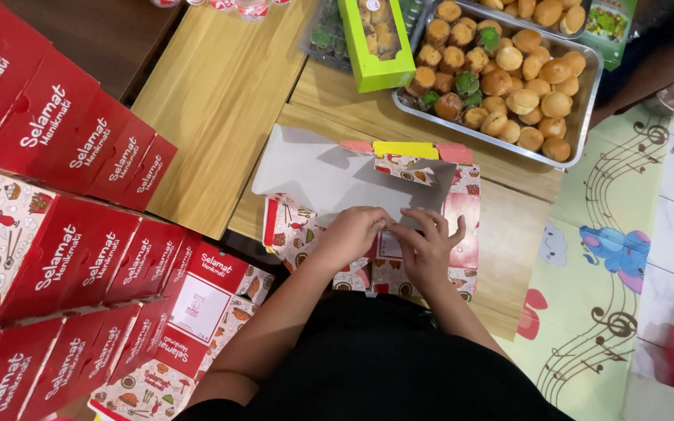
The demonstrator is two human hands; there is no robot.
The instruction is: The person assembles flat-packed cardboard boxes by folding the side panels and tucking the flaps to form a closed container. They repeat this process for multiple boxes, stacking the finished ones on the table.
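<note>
You had a printed red-and-white cardboard food box (pixel 329 187) lying half-folded on the wooden table, its plain grey inside facing up, one yellow and pink flap raised at the far edge, patterned sides standing loosely.

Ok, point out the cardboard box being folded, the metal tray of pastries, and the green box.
cardboard box (pixel 329 175), head view, on its grey inner flap.
metal tray (pixel 583 117), head view, on its right rim.
green box (pixel 376 74), head view, on its near green end.
</note>
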